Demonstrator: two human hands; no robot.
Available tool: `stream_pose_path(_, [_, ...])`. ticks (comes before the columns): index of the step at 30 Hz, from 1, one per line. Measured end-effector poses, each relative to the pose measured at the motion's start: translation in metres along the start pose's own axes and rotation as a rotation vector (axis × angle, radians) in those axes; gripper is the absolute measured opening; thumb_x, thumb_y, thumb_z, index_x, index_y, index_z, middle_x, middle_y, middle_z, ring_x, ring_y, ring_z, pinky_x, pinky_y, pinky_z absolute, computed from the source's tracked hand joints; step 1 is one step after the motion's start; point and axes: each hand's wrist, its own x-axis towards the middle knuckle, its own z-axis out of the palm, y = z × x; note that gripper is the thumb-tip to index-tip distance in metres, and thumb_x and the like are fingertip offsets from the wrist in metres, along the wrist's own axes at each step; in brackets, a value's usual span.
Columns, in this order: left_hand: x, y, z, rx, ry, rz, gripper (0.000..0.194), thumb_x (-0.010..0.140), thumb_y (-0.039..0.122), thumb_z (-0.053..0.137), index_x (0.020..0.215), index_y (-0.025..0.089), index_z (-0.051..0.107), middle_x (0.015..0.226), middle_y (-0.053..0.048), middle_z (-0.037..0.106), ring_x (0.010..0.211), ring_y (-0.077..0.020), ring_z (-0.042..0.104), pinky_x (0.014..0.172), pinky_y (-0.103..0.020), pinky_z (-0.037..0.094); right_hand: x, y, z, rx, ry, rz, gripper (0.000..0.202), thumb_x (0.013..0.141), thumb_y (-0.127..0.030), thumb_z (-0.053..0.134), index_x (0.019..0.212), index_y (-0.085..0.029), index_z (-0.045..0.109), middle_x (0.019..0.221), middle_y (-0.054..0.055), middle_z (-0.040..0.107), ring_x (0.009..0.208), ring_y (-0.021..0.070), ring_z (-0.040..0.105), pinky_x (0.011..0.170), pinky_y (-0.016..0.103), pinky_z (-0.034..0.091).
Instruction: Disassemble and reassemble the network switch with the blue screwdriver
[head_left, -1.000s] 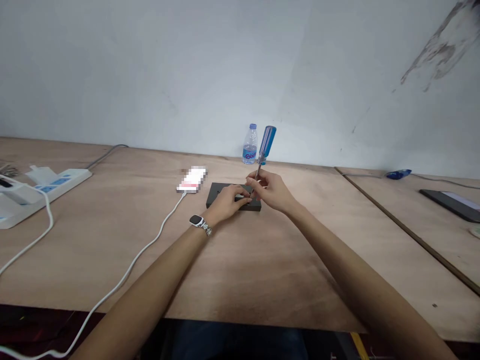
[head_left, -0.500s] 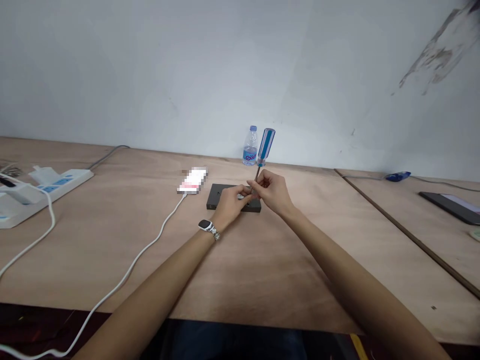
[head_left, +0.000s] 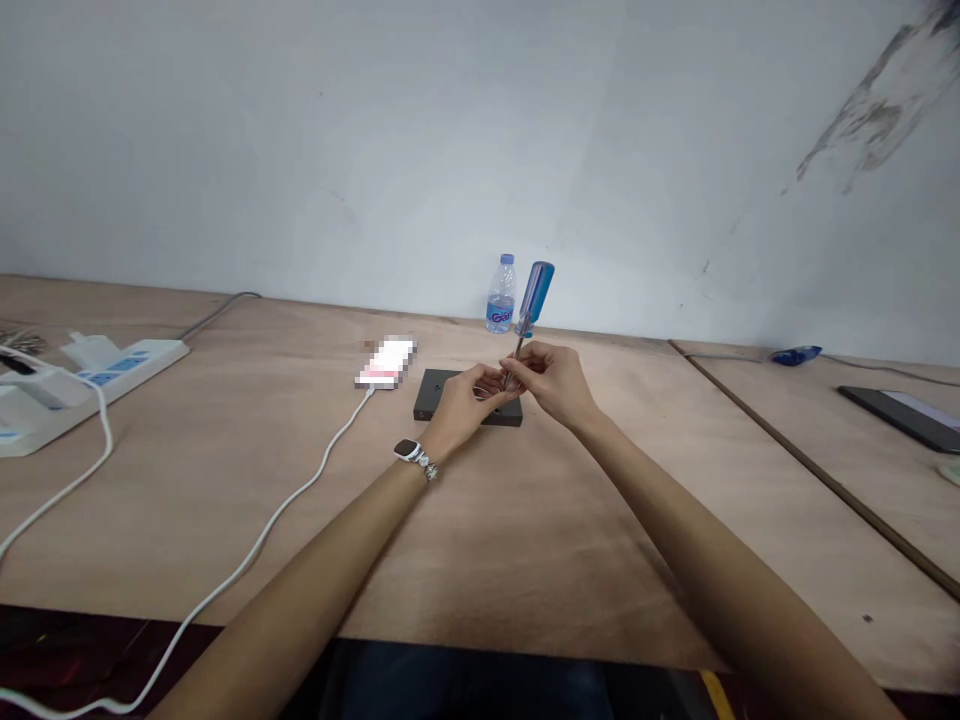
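Observation:
A dark flat box [head_left: 429, 396] lies on the wooden table in front of me. Above its right half, a screwdriver [head_left: 535, 295] with a blue and clear handle stands nearly upright, leaning a little right. My right hand [head_left: 556, 380] pinches its metal shaft low down, between thumb and fingers. Over the box, my left hand [head_left: 461, 408] is closed, thumb and fingertips meeting by the screwdriver's lower end. What those fingertips hold is hidden, and so is the screwdriver's tip. The left wrist carries a watch [head_left: 407, 450] and a bracelet.
Behind the screwdriver a water bottle [head_left: 500, 300] stands against the wall. A lit phone [head_left: 388, 362] on a white cable [head_left: 307, 482] lies left of the box. Further left is a white power strip [head_left: 161, 352] with plugs. At right lie a dark tablet-like device [head_left: 892, 415] and a blue object [head_left: 796, 355].
The screwdriver handle has turned about its axis and leans slightly more to the right. My right hand has shifted a little. My left hand stays nearly where it was.

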Motion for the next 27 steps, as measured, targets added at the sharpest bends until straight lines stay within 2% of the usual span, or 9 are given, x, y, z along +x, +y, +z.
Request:
stream_pose_path(6, [0.0,0.002,0.008,-0.048,0.05,0.005,0.02,0.088,0.038,0.068,0.084,0.018,0.07,0.086,-0.004,0.075,0.079,-0.0193,0.067,0.073,-0.029,0.049,0.001,0.008,0.011,-0.059,0.154,-0.057,0.042,0.082,-0.048,0.075,0.064,-0.021,0.048,0.057,-0.002,0.056,0.053,0.0137,0.057,0.049,0.025,0.047])
stream_pose_path(8, [-0.001,0.001,0.006,-0.052,0.01,0.013,0.021,0.09,0.036,0.064,0.086,0.018,0.072,0.086,-0.004,0.075,0.078,-0.0188,0.066,0.072,-0.029,0.047,0.001,0.004,0.008,-0.073,0.092,-0.046,0.037,0.085,-0.049,0.071,0.07,-0.02,0.056,0.066,0.001,0.062,0.058,0.0143,0.059,0.049,0.025,0.049])
stream_pose_path(10, [-0.001,0.001,0.003,-0.033,-0.04,0.027,0.024,0.093,0.037,0.06,0.089,0.018,0.074,0.084,-0.003,0.074,0.076,-0.0182,0.064,0.069,-0.028,0.044,0.001,-0.001,0.0,-0.058,-0.046,-0.037,0.031,0.088,-0.049,0.066,0.086,-0.018,0.067,0.088,0.006,0.071,0.068,0.0163,0.064,0.048,0.025,0.051])
stream_pose_path(12, [-0.001,0.002,-0.001,0.005,-0.083,0.046,0.026,0.094,0.037,0.057,0.092,0.018,0.076,0.08,-0.002,0.073,0.073,-0.0178,0.062,0.067,-0.028,0.043,0.002,-0.007,-0.008,-0.027,-0.171,-0.022,0.031,0.09,-0.046,0.064,0.098,-0.017,0.071,0.112,0.01,0.071,0.075,0.0179,0.068,0.046,0.025,0.051])
stream_pose_path(13, [-0.001,0.002,-0.002,0.021,-0.103,0.055,0.027,0.095,0.036,0.056,0.093,0.019,0.076,0.08,-0.002,0.073,0.074,-0.018,0.063,0.068,-0.028,0.043,0.002,-0.01,-0.011,-0.019,-0.197,-0.012,0.03,0.09,-0.045,0.063,0.098,-0.017,0.072,0.113,0.011,0.072,0.076,0.0182,0.068,0.047,0.025,0.053])
stream_pose_path(17, [-0.002,0.003,-0.002,0.005,-0.091,0.057,0.024,0.091,0.039,0.065,0.099,0.02,0.075,0.098,-0.004,0.076,0.089,-0.0208,0.068,0.081,-0.031,0.049,0.002,-0.012,-0.012,-0.013,-0.114,0.018,0.026,0.085,-0.041,0.07,0.083,-0.016,0.07,0.087,0.008,0.074,0.067,0.0172,0.066,0.054,0.028,0.055])
stream_pose_path(22, [-0.003,0.002,0.009,-0.045,0.076,0.019,0.028,0.081,0.044,0.076,0.092,0.019,0.07,0.096,-0.006,0.076,0.088,-0.0212,0.069,0.08,-0.031,0.052,0.003,-0.004,0.004,0.003,0.097,-0.014,0.042,0.077,-0.044,0.079,0.059,-0.021,0.048,0.06,0.0,0.059,0.052,0.0125,0.053,0.049,0.026,0.046])
stream_pose_path(25, [-0.002,0.001,0.013,-0.085,0.094,0.017,0.023,0.085,0.04,0.071,0.089,0.018,0.072,0.092,-0.006,0.077,0.085,-0.021,0.07,0.078,-0.031,0.052,0.003,-0.002,0.01,0.016,0.148,-0.029,0.045,0.078,-0.044,0.078,0.06,-0.022,0.042,0.055,-0.004,0.05,0.051,0.0122,0.051,0.048,0.026,0.044])
stream_pose_path(27, [-0.002,0.0,0.011,-0.093,0.072,0.022,0.02,0.089,0.037,0.067,0.09,0.018,0.074,0.092,-0.005,0.078,0.086,-0.0216,0.07,0.08,-0.032,0.052,0.002,-0.003,0.009,-0.007,0.124,-0.02,0.04,0.08,-0.044,0.075,0.063,-0.021,0.048,0.059,-0.002,0.054,0.054,0.0135,0.055,0.049,0.027,0.046])
